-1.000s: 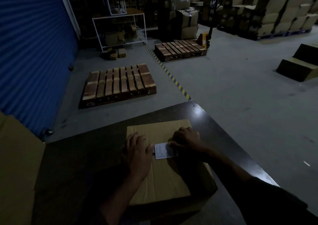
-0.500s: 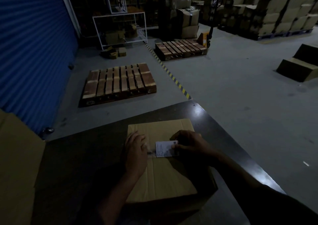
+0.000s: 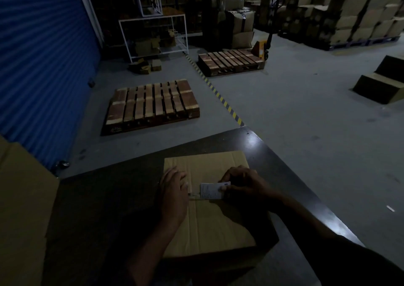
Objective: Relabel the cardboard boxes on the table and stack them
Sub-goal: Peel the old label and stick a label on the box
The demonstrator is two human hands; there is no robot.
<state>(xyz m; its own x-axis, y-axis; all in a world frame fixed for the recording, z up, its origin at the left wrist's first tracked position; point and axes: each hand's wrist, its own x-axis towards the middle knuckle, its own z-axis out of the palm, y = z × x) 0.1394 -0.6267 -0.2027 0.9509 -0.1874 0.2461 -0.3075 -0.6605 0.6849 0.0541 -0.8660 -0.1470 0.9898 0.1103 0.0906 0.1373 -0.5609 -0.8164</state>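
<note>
A closed cardboard box (image 3: 209,224) lies on the dark table (image 3: 98,198) in front of me. A small white label (image 3: 211,190) sits on the box top near its taped seam. My right hand (image 3: 242,183) pinches the label's right edge between thumb and fingers. Flat on the box top, just left of the label, rests my left hand (image 3: 172,194), its fingers straight and together.
A large cardboard box (image 3: 21,209) stands at the table's left end. Beyond the table lie two wooden pallets (image 3: 150,104) (image 3: 231,61), a pallet jack (image 3: 265,45), a white metal rack (image 3: 153,36), a blue roller door (image 3: 39,51) and stacked boxes (image 3: 349,14).
My right hand has lifted the label's right edge and drawn it slightly rightward. My left hand slid a little left, away from the label, still flat on the box.
</note>
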